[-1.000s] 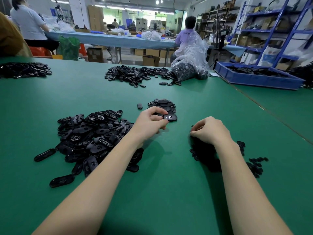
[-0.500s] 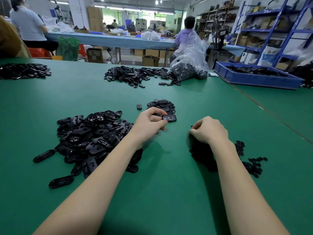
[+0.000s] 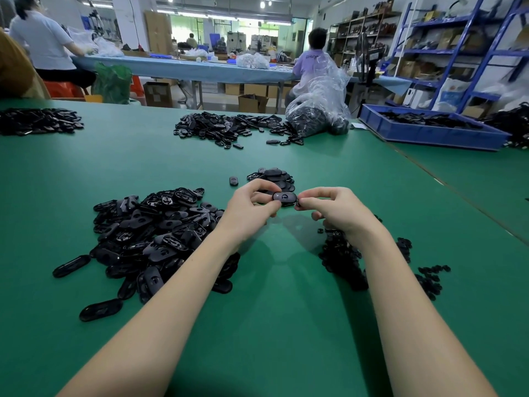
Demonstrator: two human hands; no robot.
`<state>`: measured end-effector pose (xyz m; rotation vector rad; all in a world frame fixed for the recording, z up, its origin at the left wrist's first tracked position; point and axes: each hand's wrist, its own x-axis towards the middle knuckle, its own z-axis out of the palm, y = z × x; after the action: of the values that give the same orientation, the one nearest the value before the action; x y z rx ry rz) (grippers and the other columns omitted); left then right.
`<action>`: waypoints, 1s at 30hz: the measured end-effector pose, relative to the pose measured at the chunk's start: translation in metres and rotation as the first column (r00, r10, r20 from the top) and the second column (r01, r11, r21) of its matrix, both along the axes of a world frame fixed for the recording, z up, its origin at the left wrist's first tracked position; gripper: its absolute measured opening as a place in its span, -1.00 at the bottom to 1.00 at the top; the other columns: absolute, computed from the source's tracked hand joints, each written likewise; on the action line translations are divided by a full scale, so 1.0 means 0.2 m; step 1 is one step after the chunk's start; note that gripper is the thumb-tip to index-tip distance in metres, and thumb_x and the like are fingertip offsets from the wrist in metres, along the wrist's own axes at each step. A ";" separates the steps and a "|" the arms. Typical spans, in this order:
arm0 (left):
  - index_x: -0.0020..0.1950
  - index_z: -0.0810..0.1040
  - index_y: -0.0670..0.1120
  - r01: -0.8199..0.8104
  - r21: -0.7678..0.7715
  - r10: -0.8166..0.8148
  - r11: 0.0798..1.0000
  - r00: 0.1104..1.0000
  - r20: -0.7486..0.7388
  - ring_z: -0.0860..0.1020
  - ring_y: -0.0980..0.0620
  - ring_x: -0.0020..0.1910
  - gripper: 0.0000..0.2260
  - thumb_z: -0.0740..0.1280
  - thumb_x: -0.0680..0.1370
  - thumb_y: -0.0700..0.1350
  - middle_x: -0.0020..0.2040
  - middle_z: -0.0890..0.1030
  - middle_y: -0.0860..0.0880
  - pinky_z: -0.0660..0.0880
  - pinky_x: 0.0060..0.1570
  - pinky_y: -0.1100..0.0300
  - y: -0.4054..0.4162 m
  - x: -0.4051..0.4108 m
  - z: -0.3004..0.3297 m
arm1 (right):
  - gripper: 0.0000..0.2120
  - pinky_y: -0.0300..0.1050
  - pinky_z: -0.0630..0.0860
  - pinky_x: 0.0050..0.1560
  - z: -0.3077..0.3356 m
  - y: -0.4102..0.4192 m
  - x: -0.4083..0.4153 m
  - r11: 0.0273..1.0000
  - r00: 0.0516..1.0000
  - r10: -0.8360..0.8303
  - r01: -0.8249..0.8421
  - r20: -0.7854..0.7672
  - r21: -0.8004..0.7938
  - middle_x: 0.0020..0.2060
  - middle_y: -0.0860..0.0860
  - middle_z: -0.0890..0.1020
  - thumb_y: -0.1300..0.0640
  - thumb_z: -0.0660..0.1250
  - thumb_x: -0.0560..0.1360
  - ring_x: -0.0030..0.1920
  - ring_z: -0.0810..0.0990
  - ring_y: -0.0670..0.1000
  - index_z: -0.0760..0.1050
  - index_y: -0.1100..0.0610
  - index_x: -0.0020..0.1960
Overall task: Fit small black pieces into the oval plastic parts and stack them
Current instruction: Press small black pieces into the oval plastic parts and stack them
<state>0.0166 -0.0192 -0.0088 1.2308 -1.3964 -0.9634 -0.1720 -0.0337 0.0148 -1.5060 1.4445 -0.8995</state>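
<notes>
Oval parts pile (image 3: pixel 160 233) at 9 o'clock on counter (image 3: pixel 272 325) mostly undone, finished stack (image 3: pixel 274 179) at 12 small; left hand (image 3: pixel 249 204) grips one oval (image 3: pixel 284 197), right hand (image 3: pixel 332 209) pinches black pc.

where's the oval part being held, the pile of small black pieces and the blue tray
oval part (image 3: pixel 284 197), head view, its top face
pile of small black pieces (image 3: pixel 340 253), head view, middle of the heap
blue tray (image 3: pixel 429 136), head view, its front wall
</notes>
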 end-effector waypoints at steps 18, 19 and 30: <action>0.05 0.64 0.05 -0.007 -0.093 0.019 0.996 0.991 0.134 0.57 0.27 -0.33 -0.83 0.41 0.54 -0.20 -0.13 0.73 0.04 0.42 -0.26 0.41 0.02 -0.01 0.01 | -0.94 -0.24 0.30 -0.37 -0.02 -0.02 0.02 1.000 1.000 -0.007 0.007 0.006 -0.030 -0.31 -0.02 0.63 0.05 0.58 0.42 -0.40 0.45 -0.13 0.73 -0.06 -0.12; 0.05 0.64 0.06 -0.001 -0.105 0.017 0.994 0.989 0.150 0.58 0.29 -0.32 -0.83 0.42 0.54 -0.20 -0.13 0.73 0.05 0.40 -0.28 0.46 0.02 -0.01 0.01 | -0.95 -0.25 0.30 -0.38 -0.02 -0.02 0.02 0.999 1.000 -0.014 0.014 -0.005 -0.036 -0.33 -0.02 0.61 0.05 0.58 0.41 -0.42 0.44 -0.14 0.73 -0.05 -0.14; 0.06 0.67 0.04 0.020 -0.137 0.012 0.990 0.974 0.228 0.59 0.41 -0.11 -0.82 0.44 0.52 -0.19 -0.22 0.66 0.20 0.37 -0.19 0.59 0.05 -0.02 0.03 | -0.91 -0.25 0.29 -0.40 -0.03 -0.02 0.02 1.000 1.000 -0.011 0.011 -0.010 -0.028 -0.37 -0.07 0.57 -0.02 0.60 0.38 -0.43 0.42 -0.14 0.72 -0.08 -0.16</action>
<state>0.0124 -0.0093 -0.0024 1.2635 -1.6175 -0.7310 -0.1678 -0.0376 0.0092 -1.5270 1.4547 -0.9234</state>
